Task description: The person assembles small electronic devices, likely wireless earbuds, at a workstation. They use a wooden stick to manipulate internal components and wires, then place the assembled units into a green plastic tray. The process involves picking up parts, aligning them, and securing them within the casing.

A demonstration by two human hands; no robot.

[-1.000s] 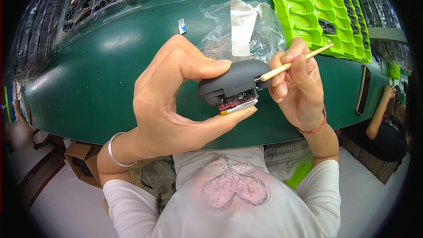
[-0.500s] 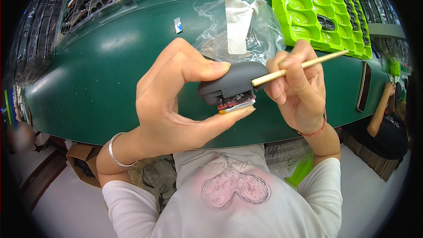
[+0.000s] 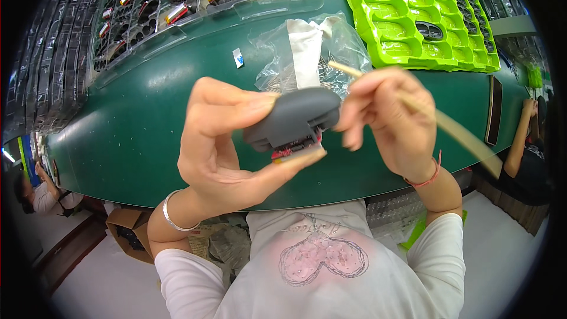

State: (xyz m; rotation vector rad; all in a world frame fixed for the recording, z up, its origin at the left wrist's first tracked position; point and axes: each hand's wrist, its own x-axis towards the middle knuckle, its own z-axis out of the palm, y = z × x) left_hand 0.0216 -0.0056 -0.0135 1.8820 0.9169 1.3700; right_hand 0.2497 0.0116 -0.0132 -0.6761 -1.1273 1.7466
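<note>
My left hand (image 3: pixel 215 147) pinches a dark grey oval plastic case (image 3: pixel 298 113) between thumb on top and fingers below, above the table's front part. A red circuit board (image 3: pixel 289 149) with a flat silvery battery under it shows at the case's open lower side. In my right hand (image 3: pixel 398 124), a thin pale wooden stick (image 3: pixel 462 134) is held between the fingers, one end pointing to the upper left and the other, smeared by motion, to the lower right. The right fingertips are close to the case's right end; whether they touch it cannot be told.
On the green table (image 3: pixel 130 136) lie a clear plastic bag (image 3: pixel 348 44) of thin metal pins and a small white label (image 3: pixel 238 58). A bright green tray (image 3: pixel 401 29) and clear trays (image 3: pixel 177 29) of parts stand behind. A phone-like dark slab (image 3: pixel 494 109) lies right, near another person's arm (image 3: pixel 521 139).
The stick's tip has left the case, and the stick has swung round in my right hand. My left hand has moved the case slightly left and tilted it. The view has shifted.
</note>
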